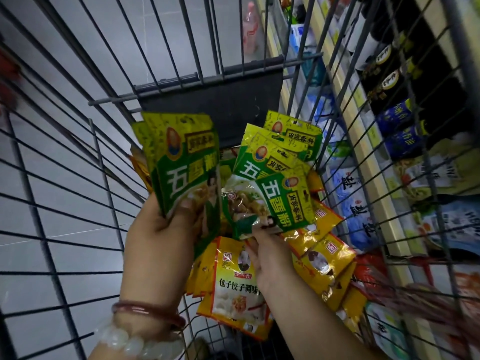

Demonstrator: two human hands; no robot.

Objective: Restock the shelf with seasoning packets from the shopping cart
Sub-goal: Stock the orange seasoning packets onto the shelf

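I look down into a wire shopping cart [78, 157]. My left hand [161, 235] grips a stack of green seasoning packets [184, 162], thumb across the front one. My right hand [270, 258] pinches the lower edge of another fan of green packets [275, 188] lifted above the cart's floor. Yellow seasoning packets [233, 292] lie loose under both hands, more of them to the right [322, 255]. The shelf [363, 141] runs along the cart's right side, seen through the wires.
A dark plastic flap [220, 105] closes the cart's far end. On the shelf stand dark bottles [389, 81], blue jars and white salt bags [355, 201]. Red packets [368, 276] sit at the lower right. Grey floor tiles show through the cart's left side.
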